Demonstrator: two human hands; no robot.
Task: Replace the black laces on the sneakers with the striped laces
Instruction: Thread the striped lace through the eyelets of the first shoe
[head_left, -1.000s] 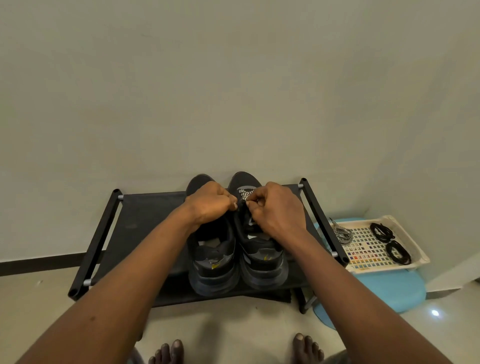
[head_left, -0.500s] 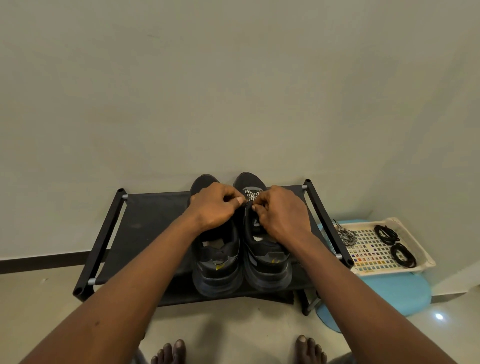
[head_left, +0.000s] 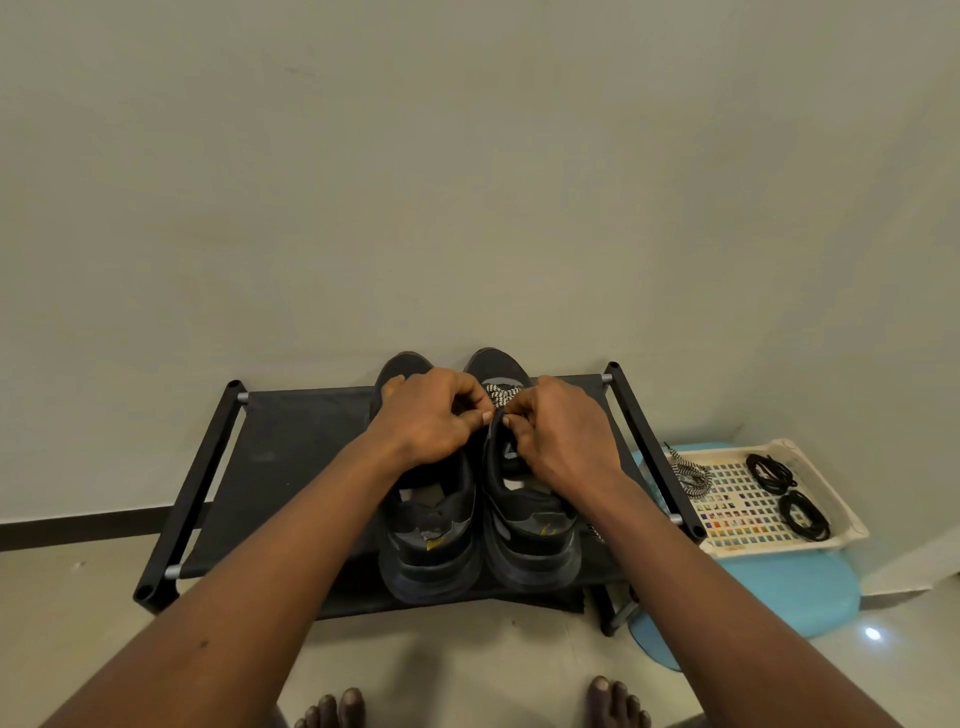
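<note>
Two hands, left hand (head_left: 426, 421) and right hand (head_left: 561, 436), pinch striped lace (head_left: 501, 397); tray (head_left: 779, 546) (black laces (head_left: 802, 514)) beside rack (head_left: 291, 467).

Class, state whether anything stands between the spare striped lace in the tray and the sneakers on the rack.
Yes: the rack's right end bar stands between the tray and the sneakers. The left hand and right hand also cover the sneakers' tops, pinching the threaded striped lace. Nothing lies on the spare striped lace itself.

Dim, even indoor light; glare spot on floor (head_left: 872, 633); wide-angle bending at edges.
</note>
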